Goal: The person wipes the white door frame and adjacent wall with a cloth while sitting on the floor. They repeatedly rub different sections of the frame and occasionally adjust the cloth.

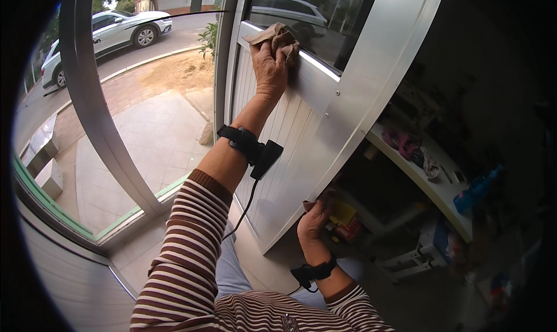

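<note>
My left hand [270, 71] presses a crumpled brown cloth [283, 38] against the frame rail just below the window of a silver metal door [304, 110]. The fingers are bunched into the cloth and partly hidden by it. Lower down, beside the door's free edge, my right hand [314, 221] is curled in shadow around what looks like another piece of brown cloth [308, 206]. Its fingertips are too dark to make out clearly. Black straps with small cabled devices are worn on both forearms.
To the right stands a pale shelf [404, 166] with pink cloth items and a blue spray bottle [476, 190]. A red and yellow toy [346, 230] and a small stool [417, 253] sit below. The metal doorpost [100, 97] rises at left; a white car [130, 29] is outside.
</note>
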`<action>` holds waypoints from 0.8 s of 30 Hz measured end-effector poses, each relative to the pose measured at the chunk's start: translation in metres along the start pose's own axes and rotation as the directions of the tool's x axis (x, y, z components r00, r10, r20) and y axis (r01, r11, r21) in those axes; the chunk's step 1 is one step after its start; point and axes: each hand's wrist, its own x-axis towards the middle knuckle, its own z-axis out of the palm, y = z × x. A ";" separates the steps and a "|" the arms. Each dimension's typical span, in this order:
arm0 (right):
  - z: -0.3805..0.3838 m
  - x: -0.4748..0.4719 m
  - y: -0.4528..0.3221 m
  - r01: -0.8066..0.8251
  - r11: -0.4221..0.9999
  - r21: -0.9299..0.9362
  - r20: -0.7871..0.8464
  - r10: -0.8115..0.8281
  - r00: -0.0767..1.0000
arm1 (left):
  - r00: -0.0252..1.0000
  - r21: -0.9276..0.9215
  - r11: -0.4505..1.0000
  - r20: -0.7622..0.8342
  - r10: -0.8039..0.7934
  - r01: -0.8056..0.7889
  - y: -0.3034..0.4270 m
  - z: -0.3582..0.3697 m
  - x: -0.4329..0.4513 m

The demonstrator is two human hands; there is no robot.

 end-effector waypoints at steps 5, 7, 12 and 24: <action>0.001 -0.006 0.009 0.066 0.995 -0.070 -0.005 -0.067 0.998 | 0.989 -0.133 0.980 -0.035 0.147 -0.150 0.049 0.008 -0.036; 0.002 -0.008 0.009 0.218 0.949 -0.229 0.010 -0.222 0.975 | 0.871 -0.026 0.871 0.015 0.491 -0.490 0.060 0.008 -0.052; 0.001 -0.004 -0.004 0.069 0.998 -0.002 -0.014 -0.069 0.998 | 0.925 -0.015 0.927 0.053 0.375 -0.375 0.051 0.005 -0.031; -0.013 0.012 0.015 -0.019 0.984 -0.177 0.054 0.030 0.998 | 0.922 -0.218 0.922 0.153 0.357 -0.320 0.088 0.030 -0.163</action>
